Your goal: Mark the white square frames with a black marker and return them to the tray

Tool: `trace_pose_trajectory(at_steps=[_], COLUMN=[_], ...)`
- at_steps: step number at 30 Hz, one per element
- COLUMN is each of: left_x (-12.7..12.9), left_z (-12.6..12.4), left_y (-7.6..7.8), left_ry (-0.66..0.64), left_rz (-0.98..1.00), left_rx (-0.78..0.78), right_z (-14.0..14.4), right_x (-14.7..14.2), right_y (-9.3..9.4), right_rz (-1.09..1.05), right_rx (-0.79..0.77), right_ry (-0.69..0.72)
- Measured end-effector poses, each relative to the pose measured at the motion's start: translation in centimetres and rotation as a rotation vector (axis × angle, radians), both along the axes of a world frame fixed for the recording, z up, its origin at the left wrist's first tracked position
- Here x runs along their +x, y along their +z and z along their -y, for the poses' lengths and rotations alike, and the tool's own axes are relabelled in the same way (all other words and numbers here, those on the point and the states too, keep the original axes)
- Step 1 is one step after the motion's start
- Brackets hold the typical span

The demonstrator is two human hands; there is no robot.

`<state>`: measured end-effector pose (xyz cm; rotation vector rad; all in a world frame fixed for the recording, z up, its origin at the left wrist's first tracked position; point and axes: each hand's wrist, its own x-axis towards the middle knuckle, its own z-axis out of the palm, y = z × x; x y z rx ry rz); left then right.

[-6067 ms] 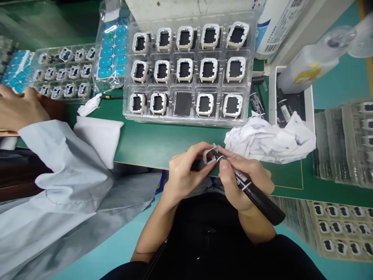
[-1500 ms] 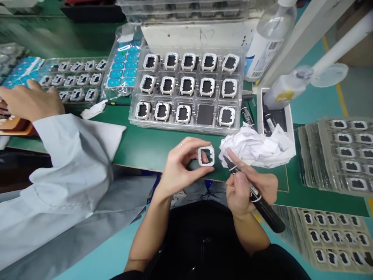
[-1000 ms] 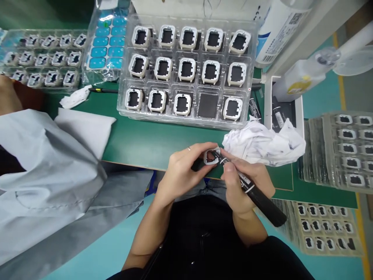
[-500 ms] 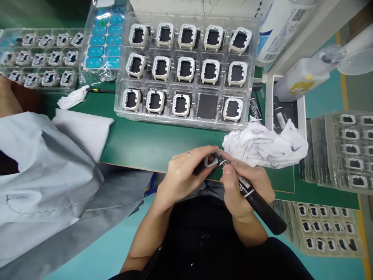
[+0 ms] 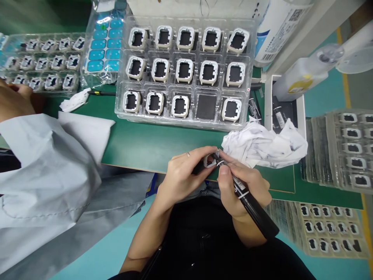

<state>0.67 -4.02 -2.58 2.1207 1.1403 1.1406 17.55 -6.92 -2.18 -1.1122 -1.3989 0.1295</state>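
Note:
Between its thumb and fingers my left hand (image 5: 183, 171) grips a small white watch-case frame (image 5: 207, 161), partly hidden by the fingers. My right hand (image 5: 241, 186) is closed round a black marker pen (image 5: 253, 208), whose tip meets the inner edge of the frame. Both hands are close together at the bench's front edge. Beyond them lies a clear plastic tray (image 5: 163, 121) of similar white frames, with one bare pocket in its front row.
A crumpled white cloth (image 5: 262, 144) lies right of my hands. Farther right are a white box (image 5: 268, 105), a pump bottle (image 5: 303, 77) and stacked trays (image 5: 326, 147). At left, a co-worker's sleeve (image 5: 43, 155) and hand (image 5: 14, 99) reach toward another tray (image 5: 55, 91).
The marker has swung slightly, its rear end shifting left with my right hand. My left hand keeps its hold on the frame. The co-worker's hand has come further into view.

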Motion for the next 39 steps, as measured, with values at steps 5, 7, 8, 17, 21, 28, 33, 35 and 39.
trace_pose_trajectory(at_steps=[5, 7, 8, 17, 21, 28, 33, 35, 39], left_x=[0.0, 0.0, 0.0, -0.2, -0.3, 0.1, -0.4, -0.7, -1.1], left_z=[0.0, 0.0, -0.1, -0.5, -0.6, -0.5, -0.6, -0.8, -1.3], left_y=[-0.2, -0.3, -0.3, -0.1, 0.0, 0.4, 0.4, 0.3, 0.1], left_ry=[0.003, -0.001, -0.003, -0.052, -0.068, -0.032, -0.065, -0.102, -0.174], left_rz=[0.003, 0.005, 0.007, 0.150, 0.197, 0.211, 0.235, 0.262, 0.329], left_rx=[0.017, 0.017, 0.014, -0.111, -0.156, -0.178, -0.245, -0.298, -0.384], right_z=[0.1, 0.1, 0.1, 0.7, 0.6, 0.4, 0.7, 0.9, 1.0], right_x=[-0.1, -0.1, -0.1, 0.5, 0.6, 0.4, 0.7, 1.0, 1.6], right_y=[0.1, 0.0, 0.0, -0.7, -0.7, -0.9, -0.3, 0.1, 0.2], right_rz=[-0.003, -0.004, -0.007, -0.206, -0.202, -0.201, -0.206, -0.157, -0.060], right_rx=[0.013, -0.003, -0.016, -0.095, -0.095, -0.079, -0.079, -0.112, -0.155], right_ry=[-0.022, -0.028, -0.029, 0.033, 0.026, 0.034, 0.102, 0.134, 0.215])
